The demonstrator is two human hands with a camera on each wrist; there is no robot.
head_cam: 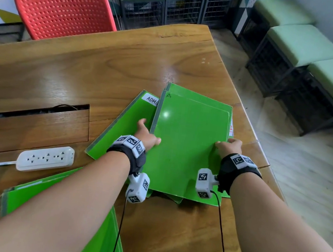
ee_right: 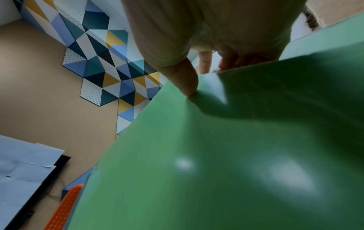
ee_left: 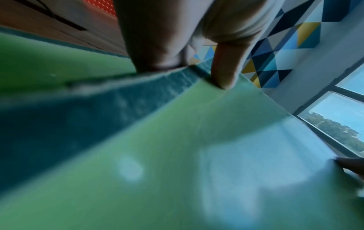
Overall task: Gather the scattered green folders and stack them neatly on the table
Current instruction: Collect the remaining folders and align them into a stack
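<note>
We see from head view top green folder (head_cam: pixel 188 147) on pile at table (head_cam: pixel 105 71) right edge, long axis running away from us, spine left. Left hand (head_cam: pixel 146 135) pinches spine edge; right hand (head_cam: pixel 229 146) pinches opposite edge. Wrist views alone show thumbs pressed on glossy cover (ee_left: pixel 197 155). Another folder (head_cam: pixel 62 203) lies near left.
</note>
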